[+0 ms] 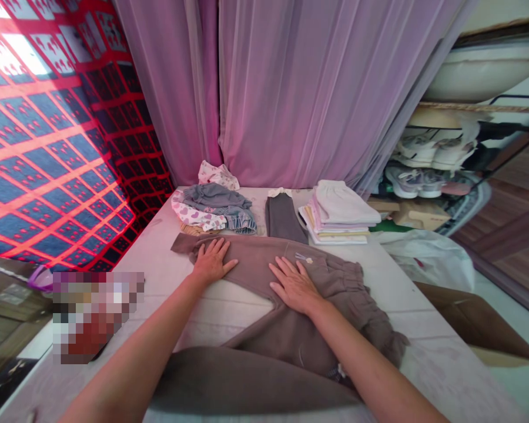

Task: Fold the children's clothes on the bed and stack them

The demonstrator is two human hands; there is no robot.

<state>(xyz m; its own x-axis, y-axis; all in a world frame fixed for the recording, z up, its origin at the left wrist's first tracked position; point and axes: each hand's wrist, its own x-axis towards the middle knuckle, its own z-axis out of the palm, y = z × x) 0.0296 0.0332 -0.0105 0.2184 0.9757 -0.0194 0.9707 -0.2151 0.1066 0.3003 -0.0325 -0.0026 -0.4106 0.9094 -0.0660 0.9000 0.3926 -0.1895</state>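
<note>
Lilac curtains hang behind the white table, and brown trousers lie across the middle of this table. Both hands rest on the trousers. The left hand is open and flat on the upper leg, with fingers spread, and it has no grip on the cloth. The right hand is open in same way near the waist, just beside a small drawstring, and it also only presses. Toward the far edge of the table, very near the trousers, lie a grey garment, a dark grey folded piece and a stack of pale folded clothes, so little room stays on that side. Bare table remains between the trousers and the right edge, and also on the left side, until a pixelated blurred object that I cannot identify.
</note>
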